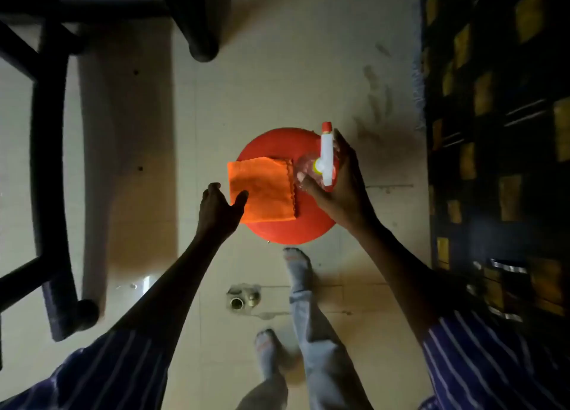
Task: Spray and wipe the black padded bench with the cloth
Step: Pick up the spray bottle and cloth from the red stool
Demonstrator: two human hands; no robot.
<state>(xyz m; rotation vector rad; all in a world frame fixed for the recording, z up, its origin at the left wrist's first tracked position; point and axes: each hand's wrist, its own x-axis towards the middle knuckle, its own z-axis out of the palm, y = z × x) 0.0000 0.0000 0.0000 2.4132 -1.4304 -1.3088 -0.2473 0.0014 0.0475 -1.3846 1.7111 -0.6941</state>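
Looking down: I see two bare arms reaching over a round red stool (pixel 287 231) on a pale tiled floor (pixel 277 70), with a foot just below the stool at six o'clock.
Right hand: the right hand (pixel 339 190) grips a clear spray bottle (pixel 325 160), fingers curled round its body; the white trigger head and red nozzle point to twelve o'clock.
Left hand: the left hand (pixel 220 207) is loose and holding nothing, fingers spread; its thumb tip meets the cloth's edge at about nine o'clock.
Cloth: the folded orange cloth (pixel 262 190) lies flat on the stool top, just beside the bottle, at its eight o'clock.
Bench: I cannot pick it out for certain. A dark frame (pixel 49 150) stands at nine to eleven o'clock, but no padded top shows.
Step in hand: I judge this to be gathering the tools; nothing is sprayed or wiped yet.
Doing it well: I would close the left fingers on the cloth's near edge and lift it still folded, so a thick pad faces the bench. I would keep the bottle upright with a finger free for the trigger.
Risk: tugging the cloth sideways may slide it off the stool.
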